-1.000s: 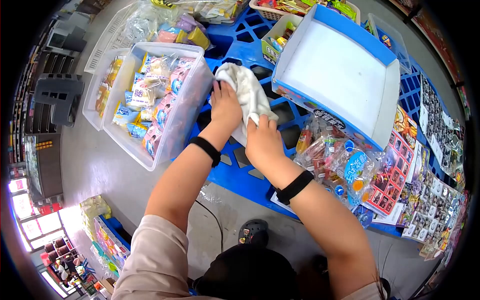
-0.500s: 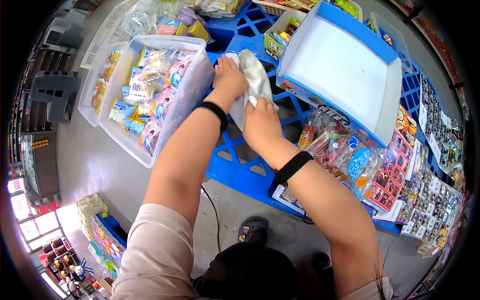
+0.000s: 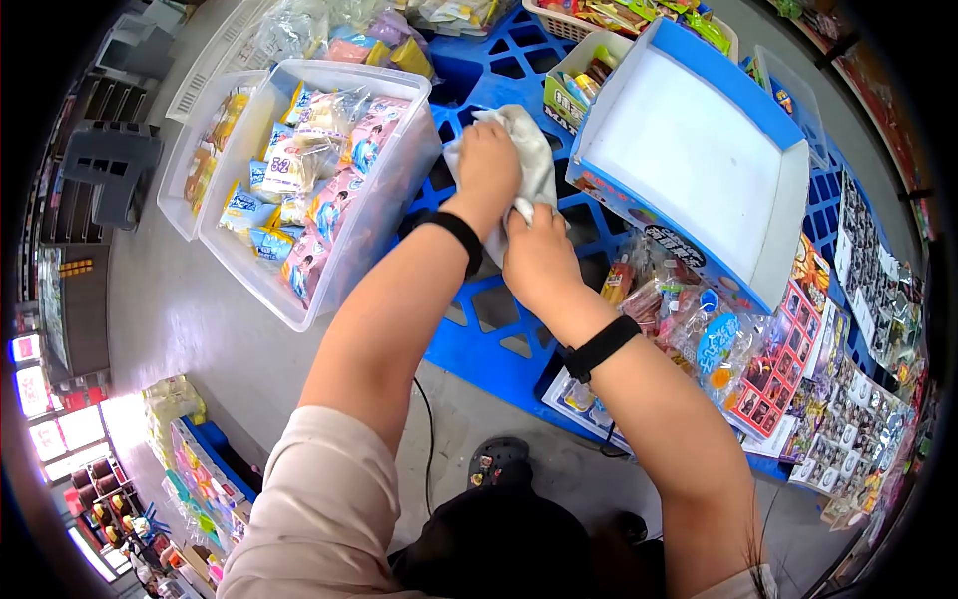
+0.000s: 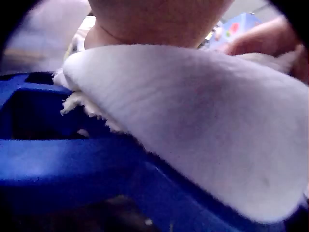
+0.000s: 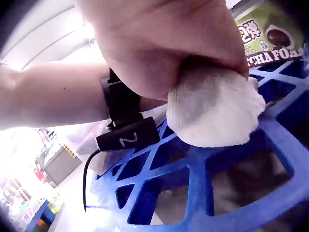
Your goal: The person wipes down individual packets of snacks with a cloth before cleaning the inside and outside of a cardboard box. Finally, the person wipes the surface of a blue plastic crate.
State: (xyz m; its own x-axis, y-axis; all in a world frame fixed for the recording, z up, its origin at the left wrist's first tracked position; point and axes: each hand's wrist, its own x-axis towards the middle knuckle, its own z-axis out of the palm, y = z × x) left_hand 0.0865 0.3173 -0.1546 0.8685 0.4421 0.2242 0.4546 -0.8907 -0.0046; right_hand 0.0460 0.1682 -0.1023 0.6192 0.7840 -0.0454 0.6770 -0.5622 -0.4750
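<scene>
A white cloth (image 3: 538, 165) lies bunched over the slatted blue plastic pallet (image 3: 499, 290). My left hand (image 3: 487, 172) grips its left part, knuckles up, fingertips hidden in the folds. Close beside and nearer to me, my right hand (image 3: 542, 258) holds the near end with curled fingers. In the right wrist view, a bulge of cloth (image 5: 215, 108) sticks out from under the right hand (image 5: 169, 48). A broad fold of cloth (image 4: 193, 116) fills the left wrist view, hanging over the pallet bars (image 4: 72, 164).
Left of the hands stands a clear plastic bin (image 3: 317, 319) of wrapped snacks. An upturned-lid-like blue and white box (image 3: 699, 140) sits to the right, with bagged sweets (image 3: 689, 324) in front of it. A small green carton (image 3: 561, 100) stands behind.
Both hands have shifted slightly right in view with the cloth. The left hand, earlier with fingers stretched over the cloth, is now more curled and closer to the right hand.
</scene>
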